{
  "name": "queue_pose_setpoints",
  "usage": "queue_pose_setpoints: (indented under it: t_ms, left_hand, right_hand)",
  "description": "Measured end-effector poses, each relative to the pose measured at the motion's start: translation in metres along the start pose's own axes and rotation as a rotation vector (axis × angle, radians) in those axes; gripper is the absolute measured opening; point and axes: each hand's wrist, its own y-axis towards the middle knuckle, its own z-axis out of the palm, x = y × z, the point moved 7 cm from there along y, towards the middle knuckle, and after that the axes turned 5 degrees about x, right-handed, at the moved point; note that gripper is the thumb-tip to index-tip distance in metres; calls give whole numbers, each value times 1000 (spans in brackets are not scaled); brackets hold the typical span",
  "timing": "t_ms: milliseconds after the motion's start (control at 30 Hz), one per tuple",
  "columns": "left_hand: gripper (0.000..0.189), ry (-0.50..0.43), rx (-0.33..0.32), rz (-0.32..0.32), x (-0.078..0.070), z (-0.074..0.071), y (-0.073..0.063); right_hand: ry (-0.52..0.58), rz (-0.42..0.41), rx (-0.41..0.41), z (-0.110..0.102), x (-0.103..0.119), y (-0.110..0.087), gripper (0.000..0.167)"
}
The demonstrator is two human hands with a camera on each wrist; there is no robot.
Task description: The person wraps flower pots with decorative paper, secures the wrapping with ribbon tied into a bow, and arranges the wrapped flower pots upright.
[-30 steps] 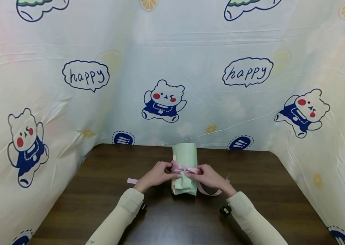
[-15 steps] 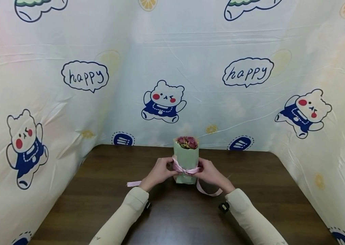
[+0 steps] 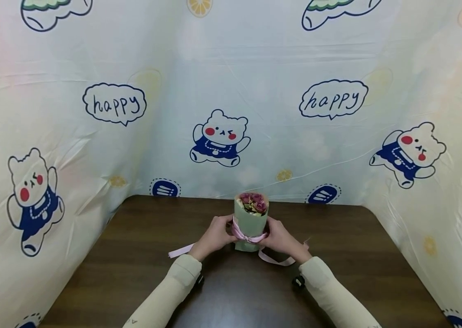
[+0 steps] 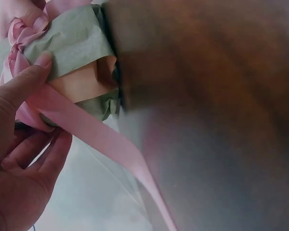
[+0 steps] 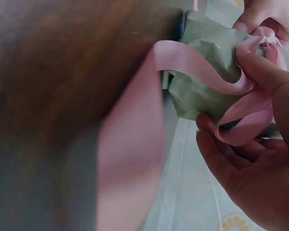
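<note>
A small bouquet (image 3: 251,225) stands upright between the hands in the head view, its reddish-pink flowers (image 3: 255,203) showing at the top. Pale green paper wraps it, and a pink ribbon (image 3: 246,236) is tied round its lower half with a knot in front. My left hand (image 3: 213,237) grips the bouquet's left side, thumb beside the knot. From the right, my right hand (image 3: 283,237) holds it likewise, thumb on the ribbon. In the left wrist view, a ribbon tail (image 4: 96,132) runs from under the thumb. Another tail (image 5: 132,139) loops down in the right wrist view.
The dark brown wooden table (image 3: 153,237) extends around the bouquet. Behind and at both sides hangs a pale curtain (image 3: 263,68) with printed bears and "happy" bubbles. Loose ribbon ends lie out to the left and right of the hands.
The bouquet has tipped from lying back to upright, so its flowers now face up into view, and it has come down slightly. Both hands have kept their grip and turned with it.
</note>
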Motion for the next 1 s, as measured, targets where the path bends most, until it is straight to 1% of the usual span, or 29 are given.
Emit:
queue_pose_setpoints:
  t_ms: [100, 200, 267, 333, 433, 567, 733, 867, 1000]
  left_hand:
    - [37, 35, -7, -13, 2, 2, -2]
    - [34, 68, -14, -34, 3, 3, -1]
    - [31, 86, -16, -52, 2, 3, -1]
    - [30, 92, -20, -77, 3, 4, -1]
    - [29, 93, -26, -99, 1, 5, -2]
    - [30, 104, -32, -92, -1, 6, -1]
    - [29, 148, -37, -89, -2, 6, 3]
    - [30, 147, -6, -74, -1, 6, 4]
    - [28, 139, 27, -49, 1, 3, 1]
  right_hand:
    - [-10, -6, 0, 2, 1, -2, 57]
    - [-11, 0, 7, 2, 2, -2, 55]
    - [-16, 1, 24, 1, 4, -1, 53]
    - [-26, 0, 43, 1, 5, -1, 52]
    - [-33, -6, 76, 0, 7, -2, 50]
    - [-43, -5, 99, -2, 5, -2, 48]
    - [-45, 12, 113, -1, 1, -2, 49]
    - [-32, 30, 138, 1, 0, -5, 50]
    - [-52, 27, 164, 2, 0, -7, 52]
